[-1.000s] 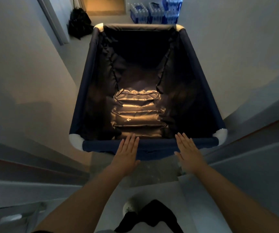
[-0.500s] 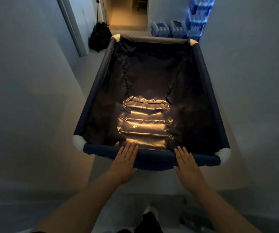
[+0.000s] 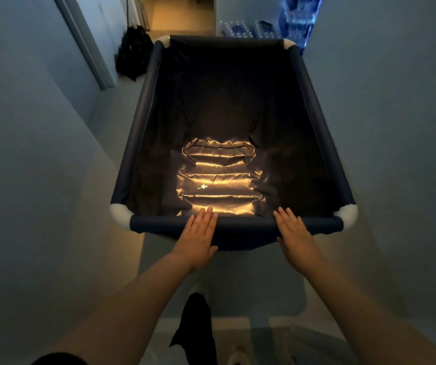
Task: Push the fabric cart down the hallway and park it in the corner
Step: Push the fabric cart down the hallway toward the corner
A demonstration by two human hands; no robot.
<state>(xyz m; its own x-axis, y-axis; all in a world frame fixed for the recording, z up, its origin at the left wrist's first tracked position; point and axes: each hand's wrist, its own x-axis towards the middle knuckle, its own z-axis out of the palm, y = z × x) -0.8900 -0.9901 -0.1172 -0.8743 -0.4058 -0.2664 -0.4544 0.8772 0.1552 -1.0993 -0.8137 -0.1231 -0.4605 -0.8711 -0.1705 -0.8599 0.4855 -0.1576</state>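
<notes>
Fabric cart [image 3: 143, 119]: small unreadable logo; both hands flat on rim.

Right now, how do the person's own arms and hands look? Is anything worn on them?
Both forearms are bare. The left hand and right hand show no gloves, rings or watch in this dim light. A dark sleeve edge appears only high up on the left arm.

Your cart [image 3: 143, 133] is matt dark-blue cloth with smooth white plastic corner joints [image 3: 119, 214]; its floor liner [image 3: 217, 180] is glossy, wrinkled fabric. Walls [image 3: 27, 154] look smooth, matt painted.
</notes>
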